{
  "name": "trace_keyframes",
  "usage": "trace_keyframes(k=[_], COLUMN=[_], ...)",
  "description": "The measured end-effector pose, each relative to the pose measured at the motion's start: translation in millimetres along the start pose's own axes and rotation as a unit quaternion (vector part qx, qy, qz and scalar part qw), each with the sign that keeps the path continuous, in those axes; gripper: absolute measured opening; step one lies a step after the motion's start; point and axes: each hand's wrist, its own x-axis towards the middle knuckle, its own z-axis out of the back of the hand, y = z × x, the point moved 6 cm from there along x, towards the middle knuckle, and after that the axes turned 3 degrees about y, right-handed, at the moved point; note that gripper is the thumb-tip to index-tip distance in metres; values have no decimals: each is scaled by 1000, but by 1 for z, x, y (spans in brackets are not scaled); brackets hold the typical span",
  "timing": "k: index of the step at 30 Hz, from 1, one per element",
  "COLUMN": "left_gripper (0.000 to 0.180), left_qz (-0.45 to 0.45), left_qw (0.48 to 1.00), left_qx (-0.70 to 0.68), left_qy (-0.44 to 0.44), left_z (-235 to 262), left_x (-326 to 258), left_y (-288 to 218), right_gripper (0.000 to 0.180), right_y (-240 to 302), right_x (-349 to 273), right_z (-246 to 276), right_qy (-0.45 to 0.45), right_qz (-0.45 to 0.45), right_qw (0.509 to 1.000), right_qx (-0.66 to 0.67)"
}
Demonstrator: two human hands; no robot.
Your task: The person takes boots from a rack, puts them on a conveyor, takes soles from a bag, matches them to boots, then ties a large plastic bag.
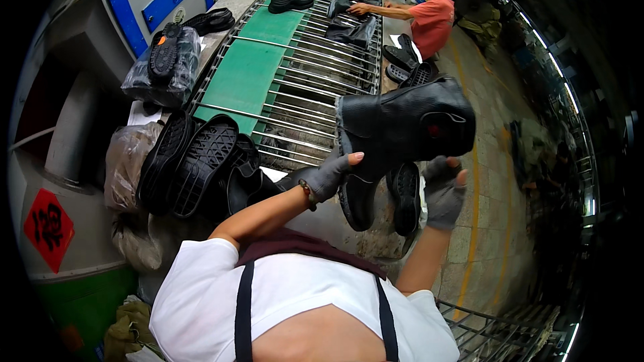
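A black leather boot upper (396,121) is held up over the work surface, its wide shaft end at the right with a small loop and a red spot. My left hand (329,177), in a grey fingerless glove, grips its lower left part, thumb uppermost. My right hand (444,194), gloved likewise, is just below the shaft end with thumb and fingers apart; whether it touches the leather is hard to tell. Beneath the upper, a black sole (404,198) rests on the metal work surface beside another dark piece (357,204).
Black soles (204,154) stand in a group at left, near a plastic-wrapped bundle (161,70). Ahead runs a roller conveyor with a green belt (245,67), carrying soles and boots. At its right side, a person in a red shirt (431,27) reaches over it.
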Motion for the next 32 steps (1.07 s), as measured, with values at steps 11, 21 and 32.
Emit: trace_keyframes(k=[11, 21, 32], left_gripper=[61, 50, 72], left_qz=[82, 54, 361], left_qw=[992, 948, 395], left_qx=[37, 271, 844], left_qy=[-89, -158, -16], left_z=[34, 86, 176], left_x=[20, 41, 28], left_y=[-12, -3, 2], right_gripper=[78, 68, 57], right_y=[-152, -214, -308], right_x=[-16, 34, 235], right_z=[60, 82, 195], right_qy=[-41, -116, -141], right_qz=[-223, -293, -368], right_qw=[971, 938, 898], right_qx=[-80, 144, 195])
